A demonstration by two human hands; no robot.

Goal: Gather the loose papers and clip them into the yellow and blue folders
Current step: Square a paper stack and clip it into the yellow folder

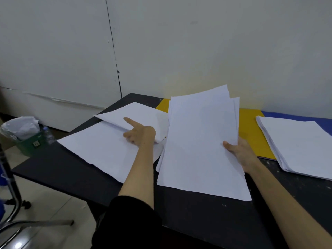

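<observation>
My right hand (239,153) grips the right edge of a fanned sheaf of white papers (199,141), lifted and tilted over the black table (206,221). My left hand (139,132) pinches the edge of a loose white sheet (136,114), raising it off another loose sheet (100,150) that lies flat on the table's left side. The yellow folder (251,123) lies open behind the sheaf, mostly hidden by it. The blue folder (296,116) lies at the far right under a neat stack of papers (298,144).
A green bin (28,141) full of crumpled paper stands on the floor left of the table, a plastic bottle (48,134) beside it. A metal chair frame (12,203) is at the lower left. A white wall runs behind the table.
</observation>
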